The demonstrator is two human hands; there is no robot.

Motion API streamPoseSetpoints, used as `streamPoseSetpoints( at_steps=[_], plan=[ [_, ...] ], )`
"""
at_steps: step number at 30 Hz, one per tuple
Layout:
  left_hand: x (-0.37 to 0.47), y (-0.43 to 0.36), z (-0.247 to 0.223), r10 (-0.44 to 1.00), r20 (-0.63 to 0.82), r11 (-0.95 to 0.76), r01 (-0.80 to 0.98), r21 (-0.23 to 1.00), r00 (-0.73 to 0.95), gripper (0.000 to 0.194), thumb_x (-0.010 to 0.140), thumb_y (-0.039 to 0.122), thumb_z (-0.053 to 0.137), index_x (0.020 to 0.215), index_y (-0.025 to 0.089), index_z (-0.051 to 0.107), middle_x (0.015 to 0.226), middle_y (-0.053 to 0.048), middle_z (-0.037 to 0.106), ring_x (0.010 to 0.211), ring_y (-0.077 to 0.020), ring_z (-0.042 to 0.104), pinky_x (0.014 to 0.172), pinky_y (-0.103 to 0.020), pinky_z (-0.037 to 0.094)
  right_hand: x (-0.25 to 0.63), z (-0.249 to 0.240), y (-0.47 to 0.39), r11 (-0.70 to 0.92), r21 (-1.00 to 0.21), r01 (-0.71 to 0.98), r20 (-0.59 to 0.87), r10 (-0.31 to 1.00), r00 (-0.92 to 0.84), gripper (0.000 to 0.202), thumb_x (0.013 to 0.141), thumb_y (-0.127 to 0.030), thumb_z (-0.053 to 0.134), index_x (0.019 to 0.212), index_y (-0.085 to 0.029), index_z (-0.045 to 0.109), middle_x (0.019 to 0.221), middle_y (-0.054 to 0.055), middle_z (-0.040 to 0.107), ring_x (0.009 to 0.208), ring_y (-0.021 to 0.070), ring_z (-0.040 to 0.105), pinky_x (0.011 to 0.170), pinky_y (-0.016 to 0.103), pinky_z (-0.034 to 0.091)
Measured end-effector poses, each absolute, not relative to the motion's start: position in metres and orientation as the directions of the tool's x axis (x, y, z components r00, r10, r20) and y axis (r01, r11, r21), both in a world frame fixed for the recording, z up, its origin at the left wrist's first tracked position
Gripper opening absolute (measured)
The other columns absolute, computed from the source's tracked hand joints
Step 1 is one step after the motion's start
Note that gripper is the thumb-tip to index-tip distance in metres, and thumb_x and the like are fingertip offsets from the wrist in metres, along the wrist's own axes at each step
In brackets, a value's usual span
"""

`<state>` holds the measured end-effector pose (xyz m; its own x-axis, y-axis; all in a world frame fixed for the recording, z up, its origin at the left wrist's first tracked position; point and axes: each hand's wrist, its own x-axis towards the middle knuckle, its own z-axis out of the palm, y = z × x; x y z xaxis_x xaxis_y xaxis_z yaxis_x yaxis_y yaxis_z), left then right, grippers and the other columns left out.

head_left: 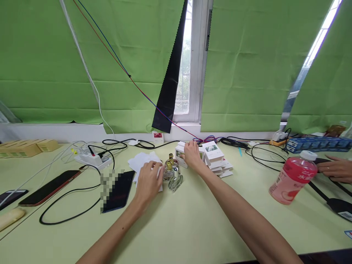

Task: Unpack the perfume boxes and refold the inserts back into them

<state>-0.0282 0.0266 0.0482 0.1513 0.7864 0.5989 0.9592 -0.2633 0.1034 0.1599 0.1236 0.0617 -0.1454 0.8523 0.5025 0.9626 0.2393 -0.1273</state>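
Observation:
My left hand [150, 179] lies over the loose white papers [139, 161], its fingers curled with a white paper edge showing at the fingertips. Just right of it stand several small glass bottles with gold necks [169, 167]. In front of the bottles lies a small heap of clear and silvery pieces [175, 182], too small to name. My right hand [193, 156] reaches behind the bottles, with its fingers closed over a small white box [181, 149] that bears a picture. Part of that box is hidden by the hand. Beside it is a stack of white boxes [213, 153].
A dark tablet-like device [119, 190], a red-edged phone [51, 187] and a power strip [92, 158] with cables are at left. A pink drink bottle [293, 178] stands at right, near another person's hand [337, 168]. Brown boxes [27, 147] line the far left.

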Motion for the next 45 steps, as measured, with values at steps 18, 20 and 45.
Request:
streamPoseSetpoints(
  at_steps=[18,20,45],
  plan=[
    [-0.005,0.016,0.023,0.960,0.209,-0.231,0.950,0.210,0.187,0.027,0.096,0.043,0.039,0.103,0.020,0.052,0.086,-0.008,0.068,0.082,-0.0291,0.069,0.061,-0.030,0.039,0.190,0.082,0.038,0.127,-0.111,0.986,0.304,0.949,-0.088,0.031,0.081,-0.027,0.072,0.106,-0.015,0.059,0.098,0.019,0.068,0.106,0.0359,0.054,0.078,0.039,0.045],
    [-0.006,0.020,0.020,0.957,0.218,-0.238,0.950,0.203,0.193,0.028,0.097,0.042,0.037,0.107,0.019,0.051,0.096,-0.010,0.068,0.085,-0.0299,0.069,0.062,-0.032,0.041,0.199,0.088,0.023,0.116,-0.121,0.986,0.240,0.967,-0.085,0.028,0.079,-0.024,0.072,0.103,-0.018,0.058,0.096,0.017,0.068,0.105,0.0354,0.055,0.073,0.037,0.045],
    [0.043,-0.027,0.073,0.854,0.321,-0.498,0.822,0.277,0.410,0.016,0.091,0.037,0.051,0.096,0.023,0.058,0.098,-0.008,0.064,0.090,-0.0255,0.061,0.066,-0.032,0.042,0.238,0.060,-0.005,0.426,-0.818,0.386,0.243,0.865,-0.439,0.048,0.074,-0.025,0.077,0.116,-0.026,0.056,0.108,0.001,0.065,0.099,0.0195,0.061,0.089,0.033,0.048]
  ],
)
